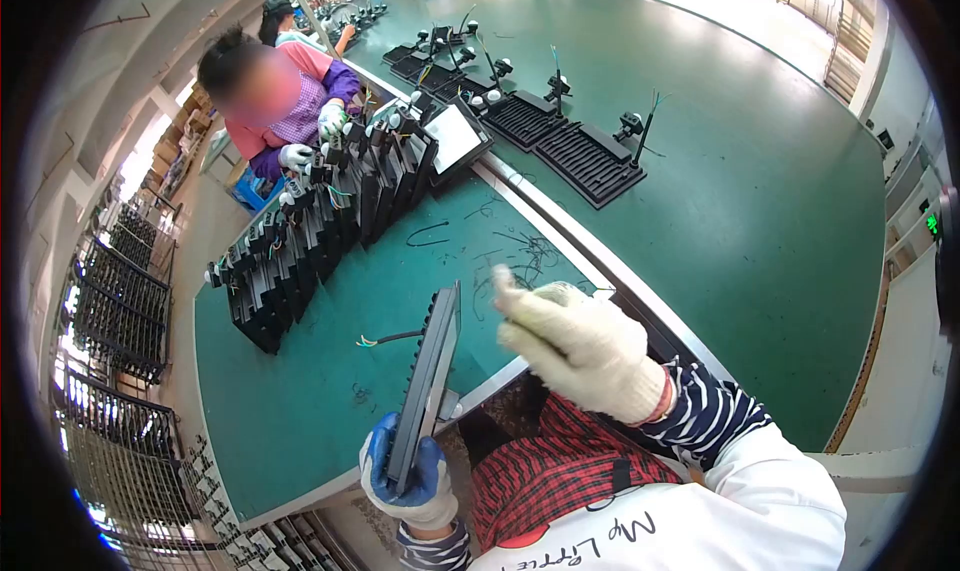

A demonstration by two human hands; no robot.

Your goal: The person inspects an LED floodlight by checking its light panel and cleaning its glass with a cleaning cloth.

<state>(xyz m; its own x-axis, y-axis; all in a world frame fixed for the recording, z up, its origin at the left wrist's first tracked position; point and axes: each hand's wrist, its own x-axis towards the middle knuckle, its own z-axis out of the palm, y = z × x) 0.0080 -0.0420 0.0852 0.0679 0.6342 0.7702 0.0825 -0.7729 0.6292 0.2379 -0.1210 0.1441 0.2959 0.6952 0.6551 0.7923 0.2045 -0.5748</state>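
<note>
My left hand (410, 476), in a blue-and-white glove, grips the lower end of a black floodlight (425, 381). The light stands tilted on edge above the near side of the green table, its ridged back facing left. From that back a short black cable (390, 339) sticks out, ending in bare coloured wires. To the right of the light, my right hand (575, 346) hovers in a pale glove, fingers stretched out to the left and holding nothing. It does not touch the floodlight.
Floodlights (330, 201) stand in a packed row across the table. Several more lie on the green conveyor belt (740, 231) behind a metal rail (560, 221). Cut black cable ties (525, 256) are scattered nearby. A gloved co-worker (290, 111) handles the far end of the row.
</note>
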